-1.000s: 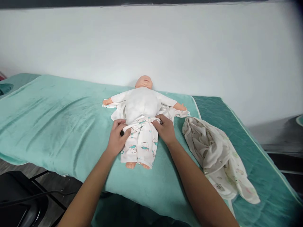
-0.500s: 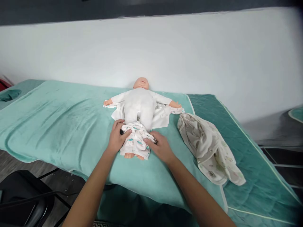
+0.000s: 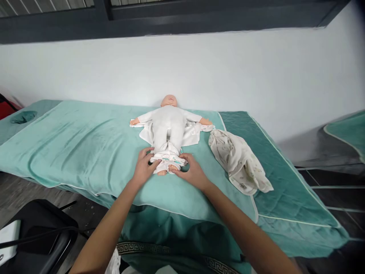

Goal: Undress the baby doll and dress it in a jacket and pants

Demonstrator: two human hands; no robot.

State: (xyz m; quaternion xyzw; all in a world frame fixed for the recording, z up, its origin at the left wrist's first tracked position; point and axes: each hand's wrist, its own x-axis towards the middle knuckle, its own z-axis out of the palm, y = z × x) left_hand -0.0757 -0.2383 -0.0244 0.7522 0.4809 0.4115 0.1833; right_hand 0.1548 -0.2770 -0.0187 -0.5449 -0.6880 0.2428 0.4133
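A baby doll (image 3: 168,123) in a white bodysuit lies on its back on a teal towel (image 3: 80,152), head toward the wall, arms spread. An open white garment is spread under its torso. Printed white trousers (image 3: 169,159) are bunched around the doll's ankles, with the bare feet showing just below. My left hand (image 3: 144,167) grips the bunched trousers on their left side. My right hand (image 3: 191,172) grips them on the right side.
A crumpled cream printed cloth (image 3: 238,160) lies to the doll's right on a darker green quilted cover (image 3: 285,182). A white wall rises behind the bed. A black chair (image 3: 37,236) stands at the lower left beside the bed's near edge.
Both hands have drawn the trousers from the doll's waist down its legs to the ankles, baring the white-clad legs. The camera has tilted up and back.
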